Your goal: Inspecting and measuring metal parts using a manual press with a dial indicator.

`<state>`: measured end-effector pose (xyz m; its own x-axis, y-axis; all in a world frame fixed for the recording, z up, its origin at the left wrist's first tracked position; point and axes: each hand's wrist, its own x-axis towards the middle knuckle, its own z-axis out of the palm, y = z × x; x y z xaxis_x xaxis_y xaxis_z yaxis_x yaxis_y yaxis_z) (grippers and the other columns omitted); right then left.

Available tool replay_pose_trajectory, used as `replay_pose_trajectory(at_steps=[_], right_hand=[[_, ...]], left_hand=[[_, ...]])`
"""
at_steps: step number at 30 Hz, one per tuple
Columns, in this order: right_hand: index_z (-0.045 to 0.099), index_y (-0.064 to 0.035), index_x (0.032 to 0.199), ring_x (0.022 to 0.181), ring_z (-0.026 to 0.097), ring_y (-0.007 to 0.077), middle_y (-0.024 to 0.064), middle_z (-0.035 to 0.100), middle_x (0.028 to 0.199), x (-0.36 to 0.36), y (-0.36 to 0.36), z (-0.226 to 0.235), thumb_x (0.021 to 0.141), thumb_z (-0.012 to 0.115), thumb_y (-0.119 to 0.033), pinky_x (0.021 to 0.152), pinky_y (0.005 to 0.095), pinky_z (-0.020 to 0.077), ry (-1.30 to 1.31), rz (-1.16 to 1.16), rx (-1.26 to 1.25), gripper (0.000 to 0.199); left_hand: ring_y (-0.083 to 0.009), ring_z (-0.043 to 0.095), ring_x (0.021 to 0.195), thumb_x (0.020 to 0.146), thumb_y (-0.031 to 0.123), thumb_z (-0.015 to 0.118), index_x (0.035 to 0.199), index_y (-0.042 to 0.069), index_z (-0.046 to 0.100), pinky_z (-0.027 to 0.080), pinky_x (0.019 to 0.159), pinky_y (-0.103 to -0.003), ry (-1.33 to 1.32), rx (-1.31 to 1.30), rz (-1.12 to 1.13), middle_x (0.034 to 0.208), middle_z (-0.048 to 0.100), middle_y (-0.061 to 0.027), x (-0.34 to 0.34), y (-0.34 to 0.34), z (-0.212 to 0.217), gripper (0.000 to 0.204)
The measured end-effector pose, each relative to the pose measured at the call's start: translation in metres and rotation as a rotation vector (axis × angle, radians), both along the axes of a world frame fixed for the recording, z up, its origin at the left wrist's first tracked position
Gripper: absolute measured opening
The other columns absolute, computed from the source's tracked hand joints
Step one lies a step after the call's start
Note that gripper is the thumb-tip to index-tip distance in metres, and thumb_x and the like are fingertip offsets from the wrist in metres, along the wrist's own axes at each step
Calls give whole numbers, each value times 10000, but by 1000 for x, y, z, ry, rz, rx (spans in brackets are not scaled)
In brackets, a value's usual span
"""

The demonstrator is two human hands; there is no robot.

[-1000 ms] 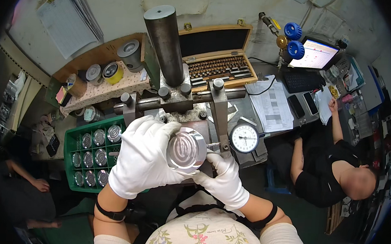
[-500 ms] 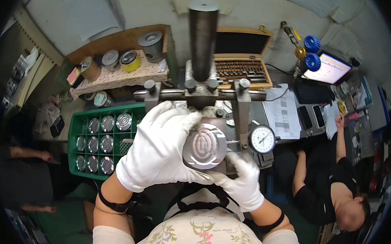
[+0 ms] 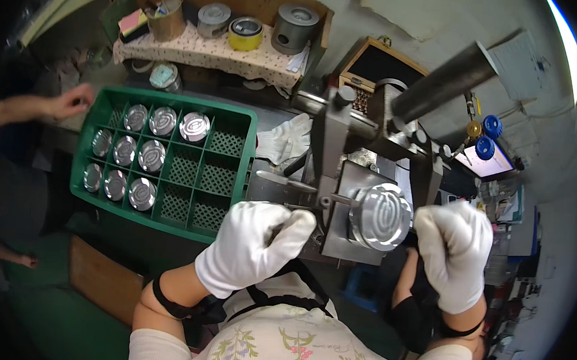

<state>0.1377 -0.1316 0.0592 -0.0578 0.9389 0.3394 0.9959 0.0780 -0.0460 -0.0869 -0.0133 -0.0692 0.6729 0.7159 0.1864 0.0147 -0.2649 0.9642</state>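
Note:
A round, shiny metal piece [image 3: 381, 216], piston-like with looped grooves on its face, sits at the square metal plate [image 3: 345, 249] of a measuring stand [image 3: 333, 143]. My left hand [image 3: 250, 247], white-gloved, is curled closed left of the plate, close to the stand's thin horizontal rod; I see nothing in it. Just right of the round piece, my gloved right hand [image 3: 454, 252] is also curled closed and apart from it, its fingertips turned down. The dial gauge does not show now. Similar metal pieces [image 3: 152, 156] stand in cells of a green tray [image 3: 174, 98] on the left.
A white glove [image 3: 284, 139] lies between tray and stand. Behind, a cloth-covered shelf [image 3: 197, 56] bears cans and tins. The stand's thick column [image 3: 446, 80] leans across a wooden case [image 3: 390, 60]. One person's hand [image 3: 73, 101] is beside the tray; another person's arm [image 3: 405, 282] shows at right.
Both hands have let go of the round metal piece and moved apart, left and right, fingers curled. My view has swung left, bringing the tray nearer the middle.

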Motion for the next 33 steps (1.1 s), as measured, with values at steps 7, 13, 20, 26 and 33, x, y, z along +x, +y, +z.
replay_pose_trajectory(at_steps=[7,13,20,26,33], right_hand=[[635,28,858,755,620,418,219,623,792,-23,126,14,958,668,-289,657,456,483,-278,19,-171,334],[623,5,654,616,641,408,211,615,638,-28,171,-11,952,632,-487,579,459,524,-460,7,-211,575],[649,-31,609,557,627,373,179,616,597,-8,177,-28,977,618,-407,532,435,511,-410,91,-126,527],[624,-58,617,521,592,356,158,578,563,4,183,-34,987,622,-350,500,424,474,-369,237,-70,471],[592,-83,654,474,542,321,107,524,532,15,189,-34,985,614,-272,465,398,429,-560,413,-4,382]], left_hand=[[-92,591,756,1060,311,549,1023,-38,668,456,684,-252,-158,-411,-179,831,664,-28,27,18,-6,371],[-158,666,892,1073,139,499,1396,33,570,523,833,-299,-223,-8,-286,1099,710,-83,39,21,-51,348],[-161,685,1025,1045,80,504,1246,-26,651,528,896,-243,-272,-358,-323,1093,723,-80,45,25,-25,271],[-171,659,1091,1020,52,492,1239,-67,624,524,922,-260,-240,-464,-354,1153,692,-118,47,28,-26,282],[-193,695,869,1009,172,567,1103,-48,690,521,749,-279,-345,-356,-197,954,722,-139,53,24,-29,269]])
